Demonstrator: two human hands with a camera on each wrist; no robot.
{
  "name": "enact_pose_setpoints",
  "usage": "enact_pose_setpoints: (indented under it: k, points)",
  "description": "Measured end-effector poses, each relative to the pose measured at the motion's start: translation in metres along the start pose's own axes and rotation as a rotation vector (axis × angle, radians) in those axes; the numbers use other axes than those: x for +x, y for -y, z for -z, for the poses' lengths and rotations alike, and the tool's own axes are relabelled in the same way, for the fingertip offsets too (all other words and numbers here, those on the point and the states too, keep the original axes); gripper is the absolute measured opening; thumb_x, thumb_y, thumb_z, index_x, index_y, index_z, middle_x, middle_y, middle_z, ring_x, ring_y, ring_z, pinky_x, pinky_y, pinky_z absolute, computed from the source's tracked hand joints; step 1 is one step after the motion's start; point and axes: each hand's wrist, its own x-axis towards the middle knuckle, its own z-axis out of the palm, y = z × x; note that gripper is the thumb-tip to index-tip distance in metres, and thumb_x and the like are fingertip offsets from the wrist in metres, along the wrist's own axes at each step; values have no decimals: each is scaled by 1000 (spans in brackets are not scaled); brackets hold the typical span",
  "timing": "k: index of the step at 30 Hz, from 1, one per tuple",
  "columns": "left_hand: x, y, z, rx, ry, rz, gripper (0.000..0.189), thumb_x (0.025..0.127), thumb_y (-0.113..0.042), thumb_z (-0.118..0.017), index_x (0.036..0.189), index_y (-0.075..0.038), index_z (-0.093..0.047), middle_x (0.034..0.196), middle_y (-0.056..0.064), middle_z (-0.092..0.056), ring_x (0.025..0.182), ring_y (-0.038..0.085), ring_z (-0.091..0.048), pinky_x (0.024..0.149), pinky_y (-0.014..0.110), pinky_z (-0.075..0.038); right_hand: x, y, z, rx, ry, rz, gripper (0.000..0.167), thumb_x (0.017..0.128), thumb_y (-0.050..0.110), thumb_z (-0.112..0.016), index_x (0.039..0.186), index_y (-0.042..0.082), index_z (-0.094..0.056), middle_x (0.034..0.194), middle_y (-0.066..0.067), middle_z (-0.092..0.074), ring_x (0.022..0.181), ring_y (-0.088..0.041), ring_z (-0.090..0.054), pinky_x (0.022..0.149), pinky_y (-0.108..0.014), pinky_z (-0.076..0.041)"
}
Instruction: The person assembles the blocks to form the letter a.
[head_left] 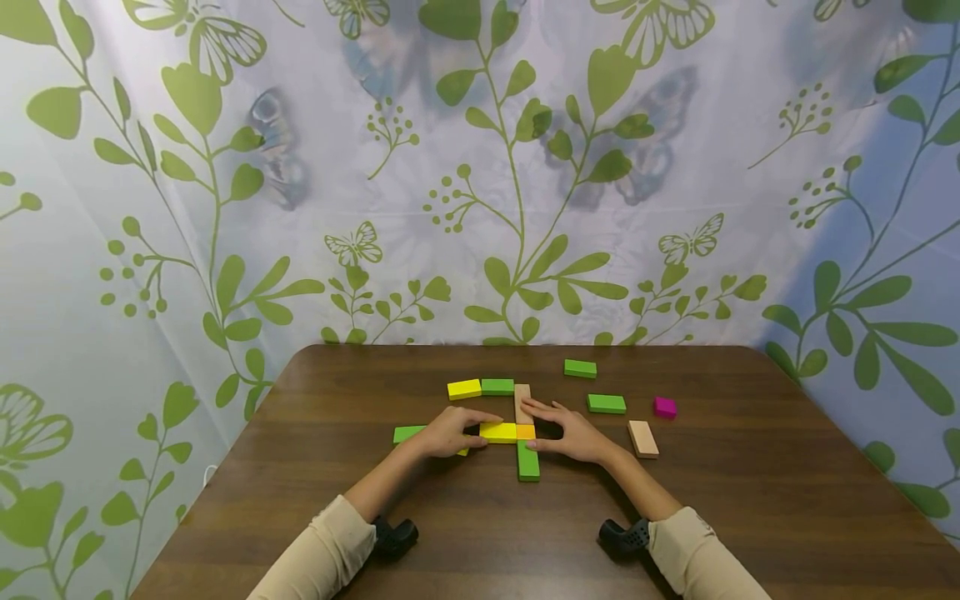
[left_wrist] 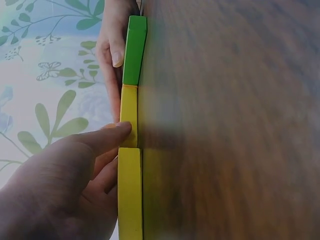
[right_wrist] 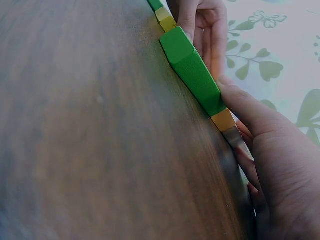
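"What lies nearest the tabletop's point(head_left: 465, 542) front edge, which is out of view?"

"The near green block point(head_left: 528, 462), set lengthwise front to back. The right hand's point(head_left: 573, 434) thumb touches its far end."

"Is that hand gripping it?"

"It doesn't look so. The hand is spread and its fingers are loosely extended, reaching the long wooden block point(head_left: 522, 407) beyond. I'd guess that span keeps both pieces lined up with the orange block point(head_left: 526, 432) between them."

"And the left hand point(head_left: 448, 432)?"

"Pinching the middle yellow block point(head_left: 498, 433), thumb on the near side, forefinger on the far side, probably to hold its right end square against the orange. On its left a partly covered yellow block point(left_wrist: 130, 195) continues the run, and the left green block point(head_left: 407, 434) points toward the left edge."

"What sits toward the right edge?"

"A spare wooden block point(head_left: 642, 439), then a magenta block point(head_left: 664, 407) and a loose green block point(head_left: 606, 404), perhaps aside for elbow room."

"And farthest?"

"The far yellow block point(head_left: 463, 389) and far green block point(head_left: 497, 387) form a row, seemingly laid to meet the long wooden one at a corner. Nearest the far edge, a lone green block point(head_left: 580, 368)."
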Motion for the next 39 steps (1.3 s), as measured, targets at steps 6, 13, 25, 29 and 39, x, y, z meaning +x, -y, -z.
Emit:
enact_pose_setpoints:
  k: [6,13,25,29,39]
  points:
    - [-9,1,6,12,-34,-18,48,86,-22,-66,130,-9,-54,127,1,-56,114,16,-52,93,35,-43,1,-1,-1,-7,8,-16,72,83,45,-65,143,15,-38,147,-3,-31,132,-31,-30,106,-56,-12]
    - [-29,14,17,7,-56,-33,57,82,-31,-70,131,-8,-52,122,0,-60,110,16,-55,91,36,-44,1,-2,-1,-13,5,-3,73,83,44,-66,143,14,-37,147,-4,-31,130,-29,-34,107,-55,-11]
    - [-55,27,30,21,-75,39,33,82,-20,-71,113,-12,-67,109,-2,-65,98,15,-59,84,35,-47,0,-3,-1,-6,14,-12,72,83,45,-65,143,16,-36,148,-1,-29,130,-28,-34,107,-55,-11]
    - [-52,25,28,20,-103,39,32,81,-22,-72,111,-11,-68,107,0,-66,97,16,-60,83,35,-48,0,-4,0,-10,12,-20,73,83,45,-65,143,16,-36,148,-2,-29,132,-30,-30,107,-55,-11]
    - [-41,21,20,21,-169,39,32,78,-23,-75,106,-9,-69,103,2,-67,97,18,-62,84,35,-49,0,-1,-1,-1,-2,6,72,84,41,-66,143,13,-37,147,-9,-30,130,-34,-32,106,-56,-12]
